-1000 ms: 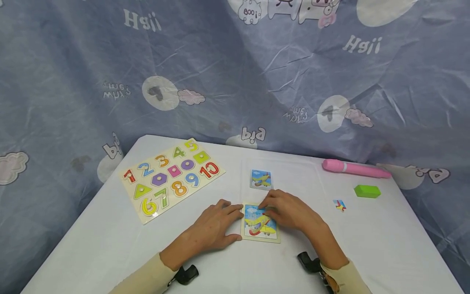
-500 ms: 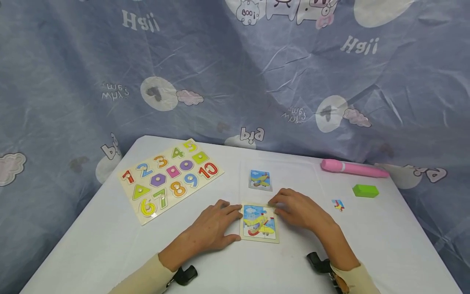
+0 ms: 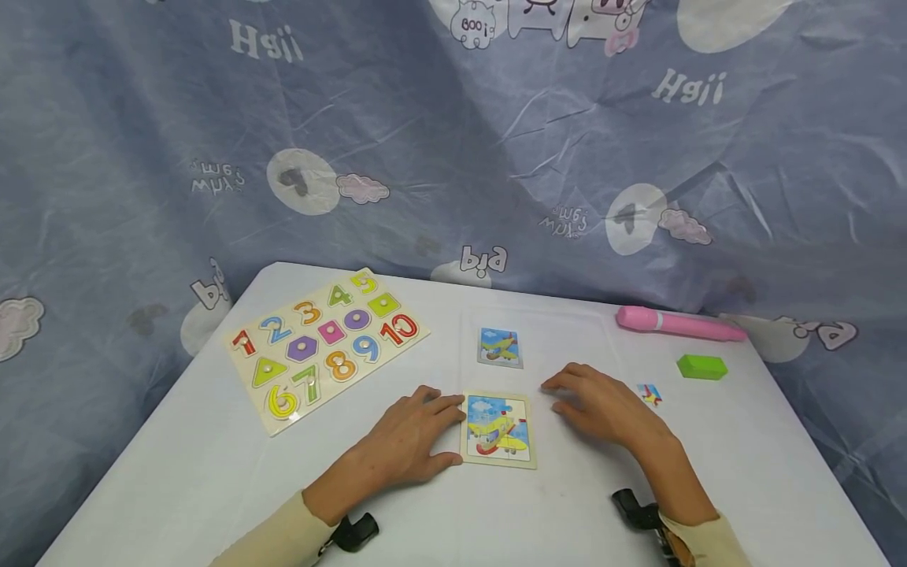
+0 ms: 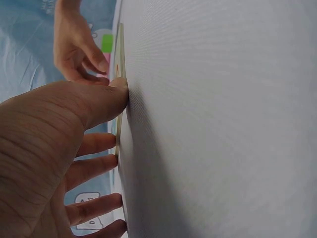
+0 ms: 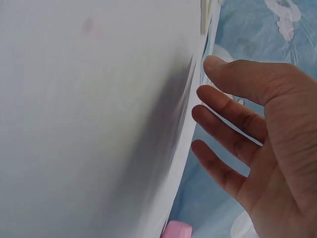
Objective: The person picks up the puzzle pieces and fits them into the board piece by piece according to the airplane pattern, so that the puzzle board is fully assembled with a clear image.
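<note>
The left hand (image 3: 404,441) rests on the table beside a small square airplane jigsaw puzzle (image 3: 497,431), fingertips and thumb touching its left edge. In the left wrist view the thumb meets the thin side of the puzzle board (image 4: 122,54), fingers spread. Bare board shows at the puzzle's upper right corner. To the right of the puzzle and apart from it, the right hand (image 3: 609,413) hovers over the table with loosely bent fingers, holding nothing; the right wrist view shows its fingers (image 5: 225,111) parted. A loose jigsaw piece (image 3: 649,394) lies just beyond this hand.
Behind the puzzle lies a small airplane picture card (image 3: 499,347). A wooden number-and-shape board (image 3: 246,368) takes up the left back of the table. On the right are a green block (image 3: 701,367) and a thick pink pen-shaped object (image 3: 680,324). A patterned curtain hangs behind.
The right hand has drawn away from the puzzle's upper right area and moved right, towards the loose piece. The left hand stays at the puzzle's left edge.
</note>
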`<state>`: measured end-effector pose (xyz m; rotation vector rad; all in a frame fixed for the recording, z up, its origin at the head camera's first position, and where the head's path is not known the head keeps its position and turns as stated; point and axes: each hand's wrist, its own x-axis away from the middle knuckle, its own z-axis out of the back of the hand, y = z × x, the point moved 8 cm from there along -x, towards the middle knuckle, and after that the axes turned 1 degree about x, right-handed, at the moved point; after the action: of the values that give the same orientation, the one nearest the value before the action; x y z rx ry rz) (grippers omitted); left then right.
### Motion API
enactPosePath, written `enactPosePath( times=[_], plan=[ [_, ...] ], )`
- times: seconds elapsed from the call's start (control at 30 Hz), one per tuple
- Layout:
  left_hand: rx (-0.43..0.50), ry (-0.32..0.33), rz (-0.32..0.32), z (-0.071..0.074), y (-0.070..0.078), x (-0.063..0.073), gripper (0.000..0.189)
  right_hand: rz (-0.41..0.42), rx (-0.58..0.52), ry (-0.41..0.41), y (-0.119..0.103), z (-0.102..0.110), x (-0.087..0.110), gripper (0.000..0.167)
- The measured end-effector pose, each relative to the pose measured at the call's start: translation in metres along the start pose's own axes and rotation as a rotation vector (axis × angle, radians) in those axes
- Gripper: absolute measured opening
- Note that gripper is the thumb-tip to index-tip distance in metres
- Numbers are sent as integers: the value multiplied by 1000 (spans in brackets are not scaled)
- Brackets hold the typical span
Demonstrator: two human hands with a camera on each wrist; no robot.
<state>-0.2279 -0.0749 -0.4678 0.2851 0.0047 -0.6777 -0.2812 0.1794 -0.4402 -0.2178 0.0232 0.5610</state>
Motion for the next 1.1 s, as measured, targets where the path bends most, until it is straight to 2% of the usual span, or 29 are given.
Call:
enactPosePath(
  times=[0.53,1.1],
  plan=[
    [0,4,2,1,-3,1,58,-88,-2,28,37,5,18,33],
    [0,-12,8,-1,-1,0,59,-64,6,71,66,17,36,38]
  ],
)
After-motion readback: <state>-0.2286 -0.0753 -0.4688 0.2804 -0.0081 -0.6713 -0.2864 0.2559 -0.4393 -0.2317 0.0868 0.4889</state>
